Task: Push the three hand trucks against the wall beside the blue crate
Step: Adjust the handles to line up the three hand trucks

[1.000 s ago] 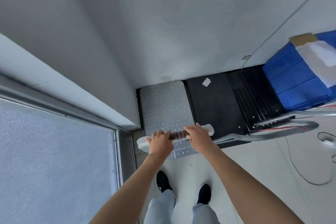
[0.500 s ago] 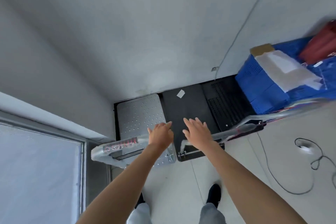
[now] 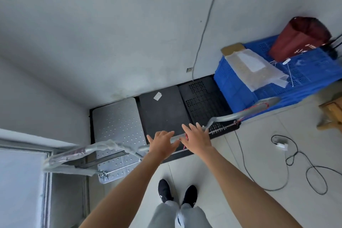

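Note:
Three hand trucks stand side by side against the grey wall: a silver dotted one [image 3: 118, 120] at the left, a plain black one [image 3: 162, 111] in the middle and a perforated black one [image 3: 203, 98] at the right, touching the blue crate [image 3: 238, 90]. Each has a wrapped metal handle; the middle handle [image 3: 175, 138] runs under my hands. My left hand [image 3: 162, 143] and my right hand [image 3: 197, 137] hover over that handle with fingers spread, resting on or just above it, not gripping.
The blue crate holds a cardboard box under white paper [image 3: 255, 66] and a dark red bag [image 3: 299, 39]. A black cable with a white charger [image 3: 282, 145] snakes over the floor at the right. A window frame [image 3: 46, 153] stands at the left. A wooden piece [image 3: 331, 111] sits far right.
Both hands let go of the silver truck's handle and moved right to the middle truck's handle. The view swung right, showing more of the crate and floor.

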A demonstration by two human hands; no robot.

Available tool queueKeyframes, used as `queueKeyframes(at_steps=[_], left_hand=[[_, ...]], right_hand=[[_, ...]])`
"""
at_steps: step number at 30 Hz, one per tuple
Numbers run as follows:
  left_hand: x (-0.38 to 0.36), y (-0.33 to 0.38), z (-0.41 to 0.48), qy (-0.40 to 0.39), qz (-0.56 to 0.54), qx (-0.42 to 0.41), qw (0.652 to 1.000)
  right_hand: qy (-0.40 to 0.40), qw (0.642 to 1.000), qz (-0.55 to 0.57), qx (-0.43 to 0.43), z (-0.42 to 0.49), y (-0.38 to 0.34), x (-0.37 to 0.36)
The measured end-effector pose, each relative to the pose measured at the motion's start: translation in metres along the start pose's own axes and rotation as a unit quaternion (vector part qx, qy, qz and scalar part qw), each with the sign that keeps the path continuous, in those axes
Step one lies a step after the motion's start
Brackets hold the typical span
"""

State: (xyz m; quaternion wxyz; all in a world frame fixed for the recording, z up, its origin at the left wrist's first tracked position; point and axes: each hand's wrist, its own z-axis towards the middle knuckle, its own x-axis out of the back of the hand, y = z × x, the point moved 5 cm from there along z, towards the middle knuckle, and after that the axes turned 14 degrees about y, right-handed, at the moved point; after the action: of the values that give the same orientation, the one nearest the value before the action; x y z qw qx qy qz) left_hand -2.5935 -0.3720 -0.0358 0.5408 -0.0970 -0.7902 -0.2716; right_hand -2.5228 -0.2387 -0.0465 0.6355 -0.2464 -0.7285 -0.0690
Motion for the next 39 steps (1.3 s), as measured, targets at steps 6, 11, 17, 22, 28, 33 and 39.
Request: queueKeyframes(at_steps=[6,11,17,22,28,33,39], left_hand=[[-0.019,-0.012,-0.005,0.005,0.028,0.033,0.999],[-0.021,-0.014,-0.011,0.03,0.051,0.057,0.997],[-0.032,-0.004,-0.006,0.098,0.08,0.097,0.987],[-0.042,0.01,-0.002,0.093,0.06,0.116,0.987],[-0.05,0.007,-0.002,0.127,0.026,0.082,0.988],[-0.063,-0.009,-0.004,0.198,0.038,0.081,0.976],[-0.07,-0.018,-0.008,0.256,0.062,0.075,0.962]], right_hand=[[-0.028,0.999,0.016,0.04,0.001,-0.002,-0.023],[-0.042,0.998,-0.003,0.056,0.005,0.002,-0.034],[0.002,0.997,-0.002,0.082,0.015,0.019,-0.041],[0.009,0.996,-0.012,0.092,0.015,0.037,-0.037],[0.064,0.994,-0.008,0.087,0.017,0.04,-0.041],[0.084,0.993,-0.002,0.081,0.012,0.028,-0.047],[0.108,0.993,0.008,0.055,0.007,0.018,-0.051]])
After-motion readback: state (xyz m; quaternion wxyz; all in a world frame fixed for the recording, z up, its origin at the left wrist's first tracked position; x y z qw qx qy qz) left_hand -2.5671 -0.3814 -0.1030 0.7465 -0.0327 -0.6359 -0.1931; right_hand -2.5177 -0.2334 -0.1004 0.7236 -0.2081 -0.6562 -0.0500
